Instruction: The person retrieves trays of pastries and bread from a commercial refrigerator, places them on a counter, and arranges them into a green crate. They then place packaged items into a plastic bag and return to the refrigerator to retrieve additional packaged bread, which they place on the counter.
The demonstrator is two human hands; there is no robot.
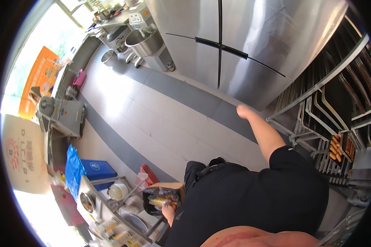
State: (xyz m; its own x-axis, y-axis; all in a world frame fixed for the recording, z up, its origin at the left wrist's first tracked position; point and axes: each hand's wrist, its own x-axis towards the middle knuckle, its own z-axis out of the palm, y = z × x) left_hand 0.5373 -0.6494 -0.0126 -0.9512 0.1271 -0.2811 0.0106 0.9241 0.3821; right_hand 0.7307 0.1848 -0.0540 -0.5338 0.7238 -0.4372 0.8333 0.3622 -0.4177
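Observation:
My left hand (168, 211) is low at the left of my body, at the rim of a cardboard box (170, 185) lined with a black plastic bag. It grips a yellow-and-white package (157, 201) at the box's mouth. Brown, egg-like round things (173, 204) lie beside the package inside the box. Out to the right, in front of the steel refrigerator (253, 46), my right hand (243, 111) hangs over the floor. Its fingers look curled in, and nothing shows in them.
A tray rack (315, 89) with baked rolls (335, 147) stands on my right. Ahead are a dough mixer (145, 41) and a metal pot (108, 57) on the floor. A steel table (94, 193), a blue bin (100, 171) and a red object (149, 174) stand at left.

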